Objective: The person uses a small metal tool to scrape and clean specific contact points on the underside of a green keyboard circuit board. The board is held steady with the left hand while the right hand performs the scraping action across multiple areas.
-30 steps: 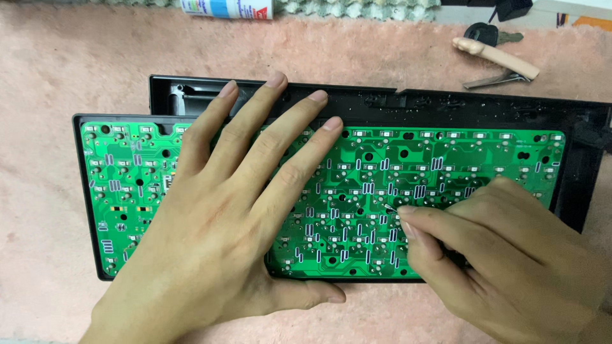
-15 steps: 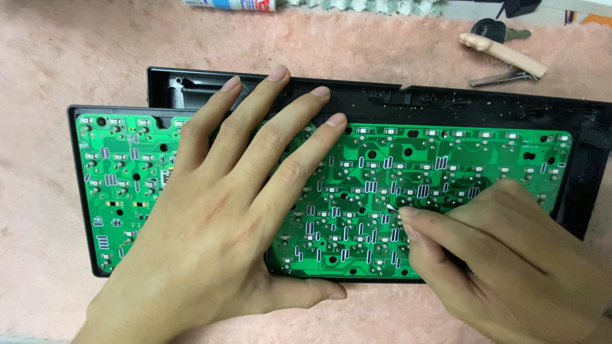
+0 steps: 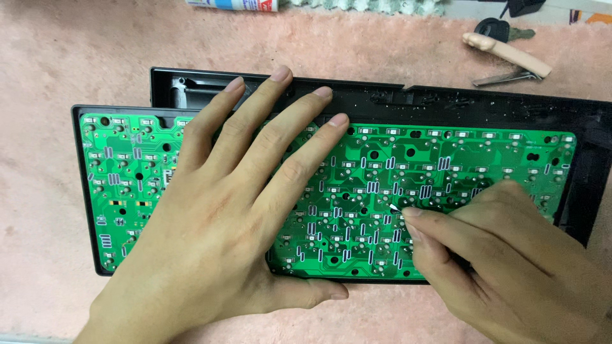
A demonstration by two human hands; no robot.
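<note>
My left hand (image 3: 217, 216) lies flat and open on the green circuit board (image 3: 446, 159); my right hand (image 3: 503, 255) pinches what may be a thin tool, whose tip could slip and scratch traces.

Green circuit board (image 3: 446, 172) lies flat in black keyboard case (image 3: 446, 102).

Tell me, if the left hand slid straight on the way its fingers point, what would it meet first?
The left hand lies flat on the green circuit board, fingers pointing up-right. It would likely first meet the black case rim just past its fingertips, then pink cloth.
</note>
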